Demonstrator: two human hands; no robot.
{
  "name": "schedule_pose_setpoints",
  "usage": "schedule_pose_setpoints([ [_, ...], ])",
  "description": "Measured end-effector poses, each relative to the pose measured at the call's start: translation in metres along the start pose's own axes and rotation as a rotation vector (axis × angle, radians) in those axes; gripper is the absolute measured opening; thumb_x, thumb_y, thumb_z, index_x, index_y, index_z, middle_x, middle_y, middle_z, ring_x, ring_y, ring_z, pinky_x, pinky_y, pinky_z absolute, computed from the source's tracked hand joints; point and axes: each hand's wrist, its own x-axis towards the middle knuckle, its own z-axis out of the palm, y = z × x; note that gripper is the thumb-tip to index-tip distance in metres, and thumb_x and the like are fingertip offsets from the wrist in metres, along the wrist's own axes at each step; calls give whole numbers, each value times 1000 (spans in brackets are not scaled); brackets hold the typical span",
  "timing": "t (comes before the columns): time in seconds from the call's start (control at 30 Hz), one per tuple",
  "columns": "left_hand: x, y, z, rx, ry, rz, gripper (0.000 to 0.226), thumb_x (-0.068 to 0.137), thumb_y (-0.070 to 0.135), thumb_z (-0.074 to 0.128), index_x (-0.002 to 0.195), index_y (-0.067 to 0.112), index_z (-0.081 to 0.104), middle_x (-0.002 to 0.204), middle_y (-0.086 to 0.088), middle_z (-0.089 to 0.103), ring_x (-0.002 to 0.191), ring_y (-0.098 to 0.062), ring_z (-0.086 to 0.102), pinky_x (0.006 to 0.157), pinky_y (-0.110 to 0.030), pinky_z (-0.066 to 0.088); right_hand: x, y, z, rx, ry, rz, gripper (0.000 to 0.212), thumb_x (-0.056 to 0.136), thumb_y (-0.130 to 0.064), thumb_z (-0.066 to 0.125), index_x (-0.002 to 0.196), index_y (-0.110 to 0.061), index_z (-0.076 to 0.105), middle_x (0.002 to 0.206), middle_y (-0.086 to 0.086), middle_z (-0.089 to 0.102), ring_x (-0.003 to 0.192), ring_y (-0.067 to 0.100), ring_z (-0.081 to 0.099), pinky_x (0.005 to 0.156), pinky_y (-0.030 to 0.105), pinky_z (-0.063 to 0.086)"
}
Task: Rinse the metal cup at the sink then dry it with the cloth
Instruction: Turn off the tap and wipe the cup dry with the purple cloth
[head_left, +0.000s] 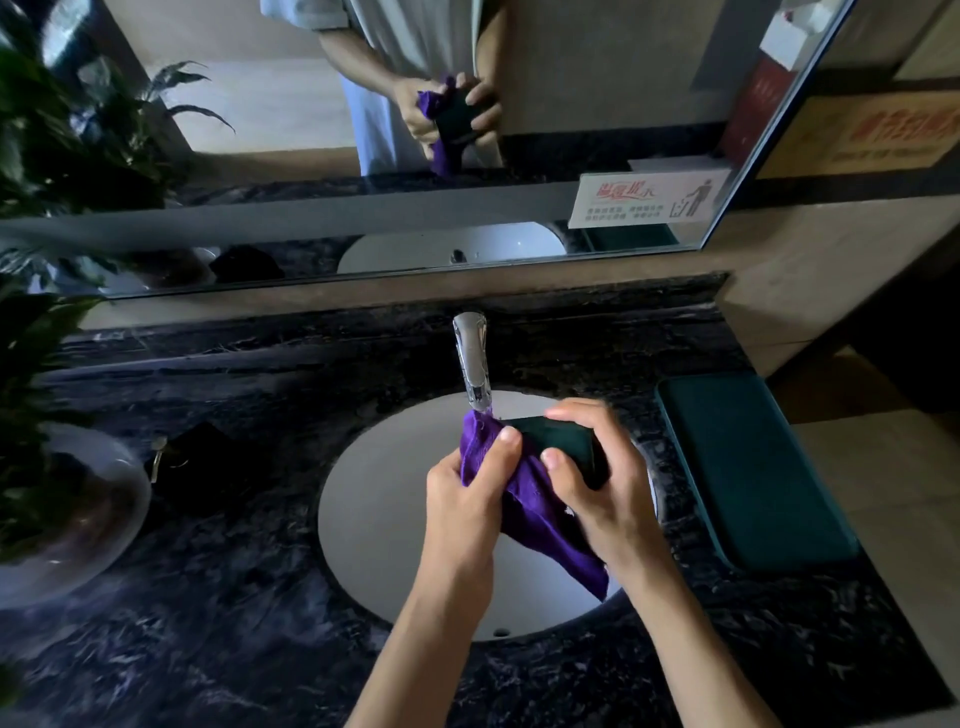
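Over the white sink basin (384, 519) my right hand (597, 488) grips a dark metal cup (563, 444), fingers curled round its side. My left hand (467, 493) holds a purple cloth (540, 525) bunched against the cup, thumb pressed on the fabric. The cloth's loose end hangs down into the basin. Just beyond the cloth stands the chrome faucet (472, 358); I see no water running from it. The mirror above reflects both hands, the cup and the cloth.
Dark marble counter (234, 597) surrounds the basin. A teal pad (748, 467) lies on the right. A potted plant in a glass bowl (67, 499) stands at the left, with a small dark object (202, 447) beside it. A white sign (644, 200) sticks to the mirror.
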Motion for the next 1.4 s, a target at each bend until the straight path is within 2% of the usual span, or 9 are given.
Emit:
schedule_pose_setpoints([
  [0.23, 4, -3, -7, 265, -79, 319, 36, 88, 45, 78, 85, 10, 70, 73, -8, 74, 70, -26, 70, 71, -47, 61, 17, -7, 4, 312, -63, 476, 48, 93, -60, 43, 120, -30, 70, 118, -6, 76, 113, 13, 70, 101, 41, 55],
  [0.33, 6, 2, -8, 313, -86, 344, 37, 87, 51, 76, 83, 14, 69, 73, -3, 74, 71, -32, 71, 72, -60, 60, 15, -11, 5, 308, 16, 367, 32, 97, -51, 49, 106, -33, 75, 107, 0, 79, 102, 17, 74, 89, 35, 57],
  [0.63, 8, 20, -5, 58, -46, 117, 25, 93, 35, 65, 78, 20, 78, 72, -6, 73, 68, -19, 67, 67, -32, 55, 13, -10, -8, 96, -145, 115, 51, 84, -40, 62, 133, -25, 58, 130, -5, 64, 121, 9, 62, 100, 20, 48],
  [0.83, 7, 3, -19, 383, -78, 396, 20, 93, 48, 73, 85, 30, 74, 81, 4, 77, 83, -21, 74, 76, -41, 62, 22, -14, -4, 146, -110, 474, 63, 82, -81, 46, 116, -32, 66, 82, 0, 70, 58, 10, 63, 42, 23, 43],
  [0.9, 0, 6, -15, 269, -53, 360, 23, 98, 35, 72, 81, 18, 71, 73, 7, 76, 70, -6, 72, 66, -26, 60, 19, -15, -6, 154, -100, 373, 42, 89, -65, 55, 115, -34, 67, 91, 0, 73, 71, 12, 69, 50, 27, 51],
  [1.07, 8, 11, -13, 35, 54, 158, 44, 88, 54, 65, 81, 11, 74, 77, -17, 72, 75, -29, 65, 78, -50, 56, 11, -13, -7, 59, -146, 112, 46, 89, -35, 70, 133, -27, 61, 133, 2, 64, 119, 22, 65, 100, 46, 55],
  [1.17, 12, 11, -18, 116, 1, 208, 36, 93, 48, 64, 85, 15, 77, 78, -12, 75, 74, -28, 68, 75, -55, 59, 13, -13, -12, 99, -216, 180, 47, 91, -28, 70, 136, -31, 57, 135, 0, 64, 120, 19, 65, 102, 45, 54],
  [1.3, 7, 5, -19, 246, -76, 328, 32, 92, 45, 65, 86, 15, 75, 73, -12, 76, 66, -16, 70, 62, -43, 60, 19, -12, -8, 174, -193, 408, 58, 90, -74, 47, 135, -40, 59, 135, -4, 68, 124, 20, 65, 102, 50, 54],
  [1.4, 3, 4, -15, 182, -39, 276, 40, 90, 47, 66, 86, 8, 72, 73, -17, 74, 68, -23, 69, 65, -51, 61, 20, -13, -6, 99, -134, 307, 41, 95, -55, 50, 113, -23, 69, 102, 11, 74, 96, 32, 70, 79, 43, 59],
])
